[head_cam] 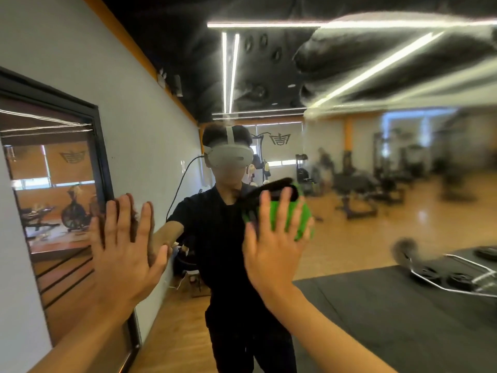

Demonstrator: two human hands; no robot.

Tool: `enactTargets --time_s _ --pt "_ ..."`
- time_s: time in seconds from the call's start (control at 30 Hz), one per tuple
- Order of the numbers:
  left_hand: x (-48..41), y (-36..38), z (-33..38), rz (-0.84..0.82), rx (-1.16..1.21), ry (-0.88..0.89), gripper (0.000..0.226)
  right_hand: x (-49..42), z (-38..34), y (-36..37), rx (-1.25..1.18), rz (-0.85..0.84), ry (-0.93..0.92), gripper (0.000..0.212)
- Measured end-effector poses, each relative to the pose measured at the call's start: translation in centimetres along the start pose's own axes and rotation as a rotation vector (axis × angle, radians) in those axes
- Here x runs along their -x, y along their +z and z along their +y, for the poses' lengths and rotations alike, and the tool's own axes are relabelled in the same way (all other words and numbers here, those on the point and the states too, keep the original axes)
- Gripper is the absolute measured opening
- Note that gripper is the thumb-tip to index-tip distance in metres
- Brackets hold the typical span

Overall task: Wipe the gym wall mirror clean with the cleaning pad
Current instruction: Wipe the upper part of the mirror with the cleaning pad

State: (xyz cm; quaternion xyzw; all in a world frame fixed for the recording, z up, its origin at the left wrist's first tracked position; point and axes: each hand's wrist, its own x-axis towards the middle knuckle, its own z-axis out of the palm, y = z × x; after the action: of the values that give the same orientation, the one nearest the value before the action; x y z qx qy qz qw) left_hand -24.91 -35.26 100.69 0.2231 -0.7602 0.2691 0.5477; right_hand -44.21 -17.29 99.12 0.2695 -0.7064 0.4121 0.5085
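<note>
The cleaning pad [289, 214], green w/ a black strap, is seen centre-right of the frame, pressed flat on the wall mirror [376, 184] by the right hand [271, 238]. The fingers of this hand are straight and spread; two of them seem to be slipped under the strap, so the pad is probably kept on the palm w/o any gripping, which leaves the whole pad face on the glass. The left hand [126, 246] is laid flat at lower left, fingers released and spread, holding nothing, near the mirror's left edge beside the white wall [80, 63]; it is judged to serve as a brace while pressure is given w/ the other hand. A smeared, hazy zone is seen on the glass at upper right and right, so the wiping is judged not finished there. In the reflection a gym room is shown: wooden floor, black mat at lower right, blurred machines, strip lights on a dark ceiling. A dark-framed window [53, 200] is set in the wall at left.
</note>
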Motion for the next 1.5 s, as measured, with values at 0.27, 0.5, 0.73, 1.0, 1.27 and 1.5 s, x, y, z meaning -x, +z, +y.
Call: enactTargets --time_s 0.27,0.5,0.73,1.0,1.27,1.5 --pt "0.4 0.1 -0.1 0.002 0.035 0.002 0.082 -2.0 13.7 -2.3 0.167 -0.087 -0.456 0.059" --pt "0.3 0.2 -0.2 0.005 0.013 0.021 0.082 -4.3 5.1 -1.3 0.046 0.049 0.253 0.065" --pt "0.3 0.4 -0.4 0.018 0.007 0.022 0.084 -0.7 -1.1 -0.1 0.083 -0.146 -0.617 0.065" --pt "0.3 0.6 -0.2 0.053 0.006 0.022 0.083 -4.4 8.8 -2.0 0.106 -0.017 -0.01 0.062" --pt "0.3 0.4 -0.3 0.051 -0.024 0.026 0.082 -0.5 -5.4 0.7 0.01 -0.094 -0.336 0.06" --pt "0.4 0.5 -0.2 0.077 -0.035 0.023 0.08 -4.6 8.8 -2.3 0.148 -0.051 -0.309 0.062"
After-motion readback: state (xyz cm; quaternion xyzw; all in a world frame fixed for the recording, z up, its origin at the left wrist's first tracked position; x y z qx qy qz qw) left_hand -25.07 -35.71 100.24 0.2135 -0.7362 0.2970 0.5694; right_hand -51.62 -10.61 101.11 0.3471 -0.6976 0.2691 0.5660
